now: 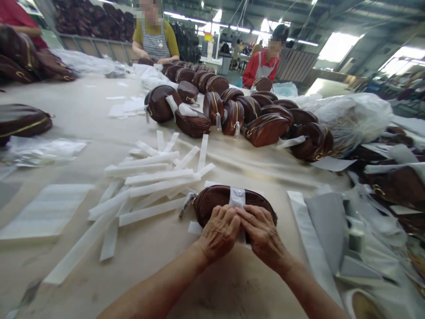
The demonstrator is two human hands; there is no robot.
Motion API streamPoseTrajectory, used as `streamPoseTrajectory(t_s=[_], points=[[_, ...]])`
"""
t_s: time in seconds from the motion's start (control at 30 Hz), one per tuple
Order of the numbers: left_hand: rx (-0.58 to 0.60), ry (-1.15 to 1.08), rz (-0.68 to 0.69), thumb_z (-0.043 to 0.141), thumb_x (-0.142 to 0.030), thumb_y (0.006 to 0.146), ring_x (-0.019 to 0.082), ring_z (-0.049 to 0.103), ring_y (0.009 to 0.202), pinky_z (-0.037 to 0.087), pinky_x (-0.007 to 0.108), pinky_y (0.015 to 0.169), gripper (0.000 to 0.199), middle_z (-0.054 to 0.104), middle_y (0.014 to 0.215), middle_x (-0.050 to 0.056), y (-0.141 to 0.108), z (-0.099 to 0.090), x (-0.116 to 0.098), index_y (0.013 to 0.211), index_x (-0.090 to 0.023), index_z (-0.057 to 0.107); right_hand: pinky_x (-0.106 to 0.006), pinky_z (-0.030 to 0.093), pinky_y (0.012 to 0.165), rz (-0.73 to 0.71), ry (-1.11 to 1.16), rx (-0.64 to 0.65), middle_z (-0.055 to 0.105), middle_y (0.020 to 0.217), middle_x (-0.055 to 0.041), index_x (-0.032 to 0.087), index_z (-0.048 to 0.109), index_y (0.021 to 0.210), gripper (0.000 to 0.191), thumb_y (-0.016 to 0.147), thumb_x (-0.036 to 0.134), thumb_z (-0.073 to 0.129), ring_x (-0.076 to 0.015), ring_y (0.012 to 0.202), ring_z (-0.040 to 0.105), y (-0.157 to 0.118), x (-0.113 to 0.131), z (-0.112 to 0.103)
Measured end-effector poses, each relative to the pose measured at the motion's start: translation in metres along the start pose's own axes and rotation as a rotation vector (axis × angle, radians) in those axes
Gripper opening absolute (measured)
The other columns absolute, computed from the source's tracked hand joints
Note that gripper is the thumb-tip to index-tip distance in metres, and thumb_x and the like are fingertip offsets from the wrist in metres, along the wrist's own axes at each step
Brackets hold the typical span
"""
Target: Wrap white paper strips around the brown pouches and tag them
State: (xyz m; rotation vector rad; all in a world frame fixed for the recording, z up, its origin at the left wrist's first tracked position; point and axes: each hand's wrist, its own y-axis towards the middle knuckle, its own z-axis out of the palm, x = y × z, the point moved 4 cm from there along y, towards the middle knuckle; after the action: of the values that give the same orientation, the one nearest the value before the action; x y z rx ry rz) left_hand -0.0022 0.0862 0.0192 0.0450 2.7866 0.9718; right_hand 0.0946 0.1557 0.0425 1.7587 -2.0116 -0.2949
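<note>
A dark brown oval bag lies on the table in front of me, with a white paper strip wrapped across its middle. My left hand rests on the bag's near side, its bent fingers pressed together at the strip. From the right, my right hand meets it, fingertips closed on the same strip. The two hands touch or nearly touch at the fingertips. A zipper pull in clear wrap sticks out at the bag's left end.
Loose white strips are heaped left of the bag. Paper sheets lie farther left. Many brown bags stand across the table's back. Plastic wrapping and grey sheets are at the right. Several people work beyond.
</note>
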Motion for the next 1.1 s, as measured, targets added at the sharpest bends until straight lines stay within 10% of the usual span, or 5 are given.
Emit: streamPoseTrajectory(t_s=[0.2, 0.4, 0.8, 1.0, 1.1], points=[[-0.032, 0.077, 0.093, 0.046, -0.018, 0.091, 0.026, 0.051, 0.102, 0.039, 0.039, 0.086, 0.024, 0.060, 0.107, 0.013, 0.001, -0.004, -0.003, 0.111, -0.009, 0.054, -0.040, 0.040, 0.093, 0.288, -0.027, -0.197, 0.067, 0.103, -0.0054, 0.023, 0.061, 0.105, 0.027, 0.085, 0.009, 0.049, -0.0206, 0.105, 0.054, -0.062, -0.003, -0.069], [-0.074, 0.086, 0.170, 0.048, -0.018, 0.090, 0.027, 0.053, 0.098, 0.040, 0.040, 0.084, 0.022, 0.062, 0.104, 0.013, 0.002, -0.002, -0.001, 0.109, -0.009, 0.056, -0.051, 0.032, 0.098, 1.176, -0.256, -0.588, 0.063, 0.095, -0.0138, 0.017, 0.061, 0.075, 0.026, 0.075, 0.043, 0.057, -0.0300, 0.103, 0.052, -0.184, -0.072, -0.166], [-0.106, 0.128, 0.188, 0.048, -0.020, 0.090, 0.026, 0.055, 0.094, 0.041, 0.038, 0.082, 0.019, 0.065, 0.100, 0.010, 0.004, -0.006, -0.004, 0.105, -0.013, 0.058, -0.031, 0.048, 0.058, 1.328, 0.423, -0.579, 0.066, 0.067, -0.0031, 0.019, 0.066, 0.064, 0.025, 0.061, 0.044, 0.066, -0.0183, 0.062, 0.059, -0.196, -0.107, -0.140], [-0.095, 0.140, 0.183, 0.049, -0.019, 0.090, 0.026, 0.055, 0.095, 0.042, 0.038, 0.081, 0.019, 0.065, 0.100, 0.010, 0.004, -0.005, -0.003, 0.105, -0.011, 0.058, -0.031, 0.050, 0.072, 1.255, 0.463, -0.850, 0.066, 0.097, -0.0057, 0.020, 0.062, 0.070, 0.032, 0.060, 0.050, 0.070, -0.0191, 0.084, 0.062, -0.225, -0.069, -0.157], [-0.100, 0.143, 0.188, 0.049, -0.020, 0.090, 0.026, 0.055, 0.094, 0.042, 0.038, 0.081, 0.020, 0.065, 0.100, 0.011, 0.004, -0.005, -0.004, 0.105, -0.011, 0.058, -0.030, 0.051, 0.061, 1.333, 0.505, -0.782, 0.067, 0.081, -0.0056, 0.019, 0.063, 0.075, 0.033, 0.066, 0.051, 0.067, -0.0193, 0.072, 0.063, -0.240, -0.048, -0.143]])
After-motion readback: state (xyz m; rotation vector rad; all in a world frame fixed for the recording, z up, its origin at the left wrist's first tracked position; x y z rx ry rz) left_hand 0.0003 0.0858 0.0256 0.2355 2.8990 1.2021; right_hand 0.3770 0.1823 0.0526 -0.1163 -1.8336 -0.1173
